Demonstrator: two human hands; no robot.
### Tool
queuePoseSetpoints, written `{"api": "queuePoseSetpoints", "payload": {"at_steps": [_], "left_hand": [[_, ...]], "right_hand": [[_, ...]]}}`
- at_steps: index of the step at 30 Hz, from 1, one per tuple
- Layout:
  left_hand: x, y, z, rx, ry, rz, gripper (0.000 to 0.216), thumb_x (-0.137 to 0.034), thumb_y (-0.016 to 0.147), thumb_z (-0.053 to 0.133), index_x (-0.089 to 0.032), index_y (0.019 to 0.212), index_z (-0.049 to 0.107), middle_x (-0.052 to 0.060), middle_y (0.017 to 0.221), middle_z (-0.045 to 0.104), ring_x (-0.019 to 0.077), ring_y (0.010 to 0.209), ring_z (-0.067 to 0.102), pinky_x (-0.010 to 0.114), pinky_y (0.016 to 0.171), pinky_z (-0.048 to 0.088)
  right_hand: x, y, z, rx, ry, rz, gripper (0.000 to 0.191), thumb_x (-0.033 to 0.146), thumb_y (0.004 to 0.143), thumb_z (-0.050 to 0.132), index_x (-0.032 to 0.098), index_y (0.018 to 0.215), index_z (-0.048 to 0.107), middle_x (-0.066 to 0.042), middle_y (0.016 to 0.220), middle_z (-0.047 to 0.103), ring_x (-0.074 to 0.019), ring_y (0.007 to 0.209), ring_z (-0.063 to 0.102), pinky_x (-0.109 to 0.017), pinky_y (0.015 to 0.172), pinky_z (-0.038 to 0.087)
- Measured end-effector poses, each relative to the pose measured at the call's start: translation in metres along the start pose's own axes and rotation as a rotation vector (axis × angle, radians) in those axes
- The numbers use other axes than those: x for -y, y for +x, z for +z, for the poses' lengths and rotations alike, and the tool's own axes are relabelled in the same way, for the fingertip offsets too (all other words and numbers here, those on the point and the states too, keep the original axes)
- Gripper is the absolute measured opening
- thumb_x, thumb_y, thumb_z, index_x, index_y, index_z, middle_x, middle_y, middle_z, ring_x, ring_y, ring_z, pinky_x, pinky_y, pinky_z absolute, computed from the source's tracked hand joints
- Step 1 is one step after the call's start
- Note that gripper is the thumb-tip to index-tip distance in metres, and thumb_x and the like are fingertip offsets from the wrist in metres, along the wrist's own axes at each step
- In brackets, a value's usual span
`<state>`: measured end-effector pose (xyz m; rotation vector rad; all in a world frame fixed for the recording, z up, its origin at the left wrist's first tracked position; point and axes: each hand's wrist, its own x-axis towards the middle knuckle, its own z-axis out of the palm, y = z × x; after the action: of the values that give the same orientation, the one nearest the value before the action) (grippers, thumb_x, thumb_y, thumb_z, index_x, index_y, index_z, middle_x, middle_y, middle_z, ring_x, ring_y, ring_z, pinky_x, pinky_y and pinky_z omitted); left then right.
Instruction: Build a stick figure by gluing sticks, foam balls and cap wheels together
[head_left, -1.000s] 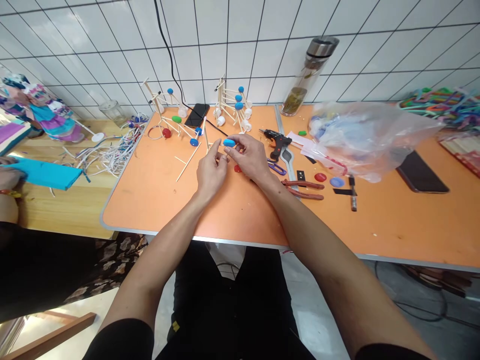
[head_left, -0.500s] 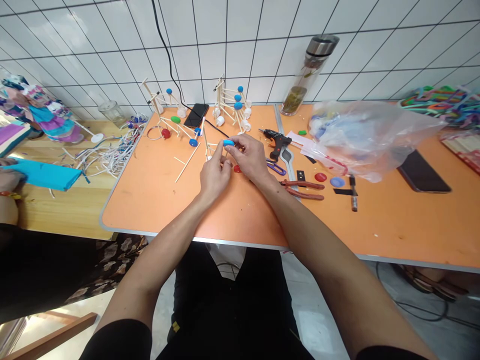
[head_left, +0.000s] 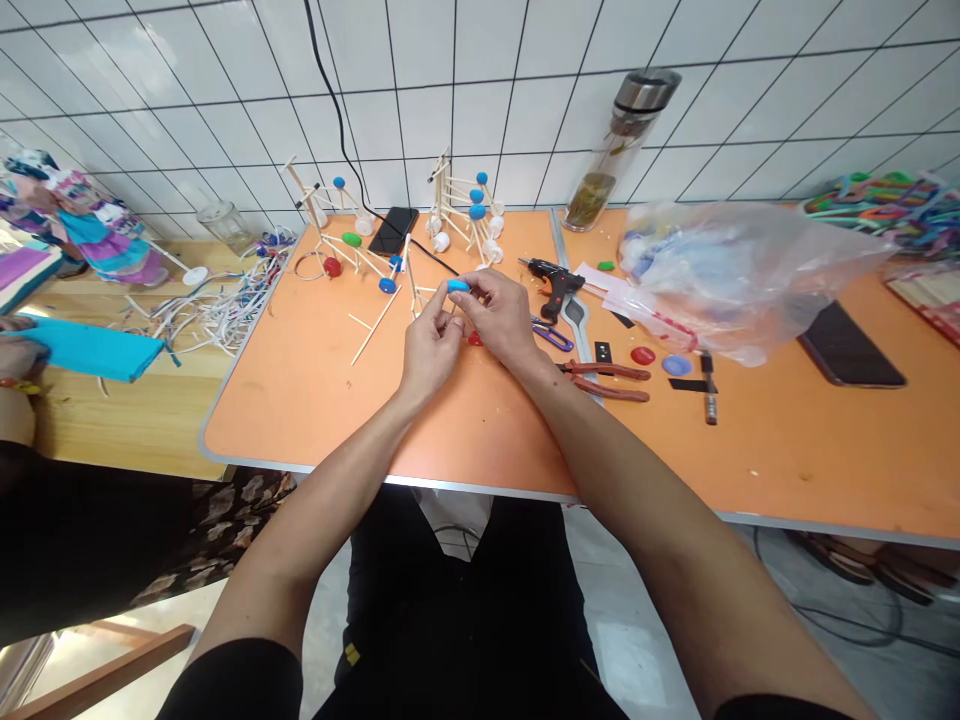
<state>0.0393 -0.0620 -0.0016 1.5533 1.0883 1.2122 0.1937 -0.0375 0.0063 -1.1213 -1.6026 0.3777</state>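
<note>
Over the orange table [head_left: 315, 390] my two hands meet at the middle. My right hand [head_left: 501, 318] pinches a small blue cap [head_left: 457, 286] between thumb and fingertips. My left hand [head_left: 429, 342] is closed beside it, its fingertips pinched on a thin wooden stick [head_left: 415, 283] under the cap. A red cap [head_left: 474, 339] lies on the table partly hidden between my hands. Loose wooden sticks [head_left: 375, 325] lie just left of my left hand.
Two stick-and-cap models [head_left: 461, 215] stand at the back by a black phone [head_left: 394, 230]. Right of my hands lie a glue gun [head_left: 553, 280], red-handled pliers [head_left: 607, 377], scissors, caps, a plastic bag [head_left: 739, 275], a bottle [head_left: 611, 150] and another phone [head_left: 851, 345]. Another person's hand [head_left: 16, 352] holds blue paper at left.
My left hand has moved up and closed in against the right hand, its fingertips now pinching under the blue cap. The right hand has barely shifted.
</note>
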Motion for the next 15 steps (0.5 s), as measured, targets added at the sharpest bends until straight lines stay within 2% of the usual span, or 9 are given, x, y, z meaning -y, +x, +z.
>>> {"api": "queuePoseSetpoints", "payload": {"at_steps": [5, 9, 15], "left_hand": [[-0.0018, 0.0007, 0.0002, -0.012, 0.012, -0.013, 0.082, -0.012, 0.105, 0.065, -0.026, 0.184, 0.050, -0.006, 0.080, 0.072, 0.0123, 0.067, 0.059, 0.026, 0.074, 0.052], [-0.0036, 0.0011, -0.0009, -0.016, 0.014, -0.021, 0.080, -0.011, 0.105, 0.064, -0.027, 0.183, 0.053, -0.006, 0.082, 0.073, 0.0119, 0.068, 0.060, 0.026, 0.075, 0.053], [-0.0046, 0.0014, -0.0001, -0.011, -0.006, -0.033, 0.079, -0.012, 0.106, 0.065, -0.025, 0.182, 0.052, -0.007, 0.080, 0.070, 0.0119, 0.066, 0.057, 0.026, 0.073, 0.050]], "right_hand": [[0.0008, 0.0001, -0.0008, 0.000, 0.012, -0.011, 0.018, 0.036, 0.100, 0.075, 0.025, 0.109, 0.086, -0.006, 0.109, 0.087, -0.0250, 0.088, 0.073, -0.042, 0.091, 0.059], [0.0026, 0.0009, -0.0014, -0.006, -0.017, 0.012, 0.023, 0.030, 0.097, 0.078, 0.025, 0.117, 0.087, -0.006, 0.117, 0.088, -0.0261, 0.092, 0.075, -0.042, 0.091, 0.060], [0.0045, 0.0026, -0.0008, 0.013, -0.044, -0.014, 0.014, 0.026, 0.097, 0.079, 0.024, 0.109, 0.086, -0.006, 0.111, 0.086, -0.0252, 0.091, 0.072, -0.041, 0.090, 0.058]]}}
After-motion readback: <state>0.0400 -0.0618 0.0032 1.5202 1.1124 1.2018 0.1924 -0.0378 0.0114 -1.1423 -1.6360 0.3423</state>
